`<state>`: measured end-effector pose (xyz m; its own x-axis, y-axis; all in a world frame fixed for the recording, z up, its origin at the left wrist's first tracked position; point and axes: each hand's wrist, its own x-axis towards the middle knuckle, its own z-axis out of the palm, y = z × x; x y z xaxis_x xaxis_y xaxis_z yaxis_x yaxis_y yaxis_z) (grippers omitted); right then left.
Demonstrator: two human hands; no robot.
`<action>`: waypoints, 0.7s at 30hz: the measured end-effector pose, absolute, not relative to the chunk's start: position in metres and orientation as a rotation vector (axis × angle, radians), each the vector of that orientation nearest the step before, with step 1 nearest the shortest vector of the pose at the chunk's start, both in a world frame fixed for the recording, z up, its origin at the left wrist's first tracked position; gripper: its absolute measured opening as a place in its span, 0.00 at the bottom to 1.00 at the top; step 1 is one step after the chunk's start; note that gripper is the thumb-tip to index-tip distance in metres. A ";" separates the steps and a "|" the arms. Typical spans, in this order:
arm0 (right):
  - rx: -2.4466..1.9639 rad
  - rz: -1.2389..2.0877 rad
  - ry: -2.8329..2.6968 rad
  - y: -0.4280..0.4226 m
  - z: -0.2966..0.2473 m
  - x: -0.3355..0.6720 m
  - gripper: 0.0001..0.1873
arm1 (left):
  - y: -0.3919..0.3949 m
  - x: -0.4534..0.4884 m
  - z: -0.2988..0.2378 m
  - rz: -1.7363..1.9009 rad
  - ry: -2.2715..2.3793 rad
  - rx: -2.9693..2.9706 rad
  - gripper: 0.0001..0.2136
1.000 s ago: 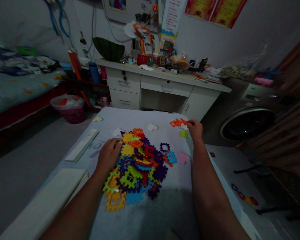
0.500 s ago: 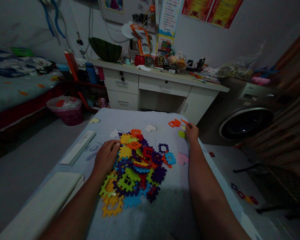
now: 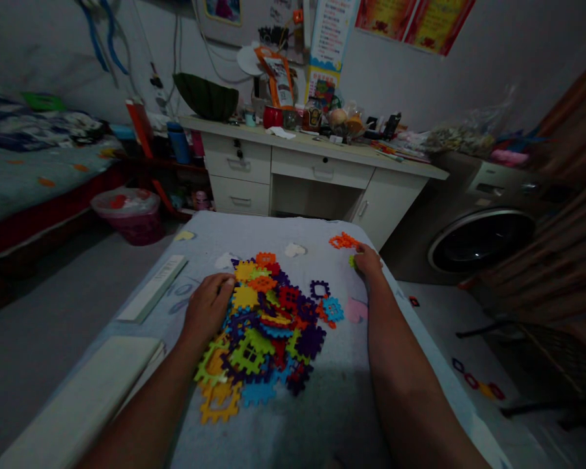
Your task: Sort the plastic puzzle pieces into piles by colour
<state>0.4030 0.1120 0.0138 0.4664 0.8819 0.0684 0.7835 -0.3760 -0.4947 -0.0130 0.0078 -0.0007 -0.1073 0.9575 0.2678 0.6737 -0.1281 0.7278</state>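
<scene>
A heap of toothed plastic building pieces [image 3: 251, 348], in yellow, green, purple, red, orange and blue, lies on the cloth-covered table. My left hand [image 3: 209, 303] rests against its left edge, fingers curled in; whether anything is inside them is hidden. Near the far right corner, my right hand [image 3: 370, 262] is closed, its fingertips on an orange toothed piece [image 3: 355, 242] at the end of a small orange cluster [image 3: 340, 241]. Partly covered by that hand is a lime green piece [image 3: 352, 262]. A purple frame piece [image 3: 319, 289] and a light blue one [image 3: 332, 309] lie right of the heap.
A long white box [image 3: 153, 290] and a larger white panel [image 3: 88, 397] lie along the table's left side. Beyond stands a white desk [image 3: 322, 170] full of items, with a washing machine [image 3: 478, 228] to its right. Several linked pieces [image 3: 471, 380] lie on the floor.
My right hand has moved slightly left and down, bringing the orange piece from the air to the orange cluster. My left hand and the heap have stayed put.
</scene>
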 end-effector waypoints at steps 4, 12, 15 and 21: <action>-2.254 0.278 -1.434 0.114 0.010 0.404 0.31 | 0.007 -0.013 0.000 1.098 1.778 1.817 0.22; -2.218 0.231 -1.340 0.109 0.017 0.401 0.29 | 0.008 -0.014 -0.002 1.111 1.769 1.820 0.22; -2.156 0.198 -1.415 0.110 0.030 0.395 0.25 | 0.008 -0.013 -0.003 1.123 1.766 1.823 0.22; -1.745 0.299 -1.910 0.107 0.056 0.349 0.20 | 0.006 -0.012 0.000 1.133 1.767 1.833 0.20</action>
<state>0.3494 0.1071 0.0556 -0.0242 0.9724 0.2322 0.8548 0.1406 -0.4995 -0.0120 0.0065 -0.0004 -0.0995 0.9494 0.2978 0.6672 -0.1584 0.7279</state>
